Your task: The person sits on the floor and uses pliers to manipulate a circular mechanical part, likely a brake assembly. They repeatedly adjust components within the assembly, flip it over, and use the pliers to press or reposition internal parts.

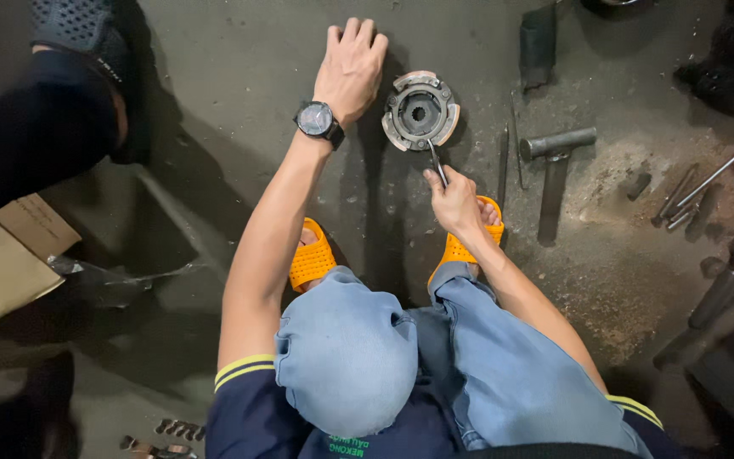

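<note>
A round metal part (420,110) lies flat on the grey floor (239,76), near the top of the view. It has a toothed hole in the middle and curved pads around its edge. It looks heavy and hard, like solid steel, so it will not bend or squash. It may be oily and a bit slippery. The best place to take hold of it looks to be the outer rim, at 3 and 9 o'clock, with the fingers spread wide.

The right hand (454,201) is at 6 o'clock from the part. Its grip is closed around a thin metal tool (437,163), and the tip pokes into the part's lower edge. The tool looks stiff and light.

The left hand (352,66) lies flat on the floor at 9 o'clock, just beside the part, fingers spread, holding nothing. A black watch (318,121) sits on that wrist.

A hammer (556,161) lies at 3 o'clock from the part, close by. Some thin rods (691,197) lie further right. The feet wear orange sandals (312,255).
</note>
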